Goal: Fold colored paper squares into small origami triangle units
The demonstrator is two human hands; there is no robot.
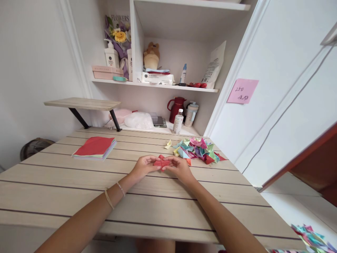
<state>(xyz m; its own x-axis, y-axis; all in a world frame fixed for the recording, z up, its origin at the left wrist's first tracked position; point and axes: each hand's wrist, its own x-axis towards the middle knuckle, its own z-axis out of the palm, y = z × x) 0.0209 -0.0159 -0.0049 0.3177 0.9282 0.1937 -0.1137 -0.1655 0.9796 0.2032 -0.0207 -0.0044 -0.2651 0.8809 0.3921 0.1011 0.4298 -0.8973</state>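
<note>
Tabletop (147, 211): pale slatted wood, dark gaps. Left hand (143, 168): grip pinching the left side of the red paper (161, 162). Right hand (182, 170): grip pinching its right side. Red paper: folded, held between the hands, near the tabletop's middle. Stack (94, 145): flat sheets, red uppermost, on the tabletop to the left. Pile (197, 149): folded papers, many colours, just beyond the right hand. Bottle (178, 123): white-capped, beyond the pile. Jug (178, 109): dark red, behind the bottle. Cup (191, 116): lidded, with handle, right of the jug. Plush (152, 58): brown, on the shelf (126, 84) above.
</note>
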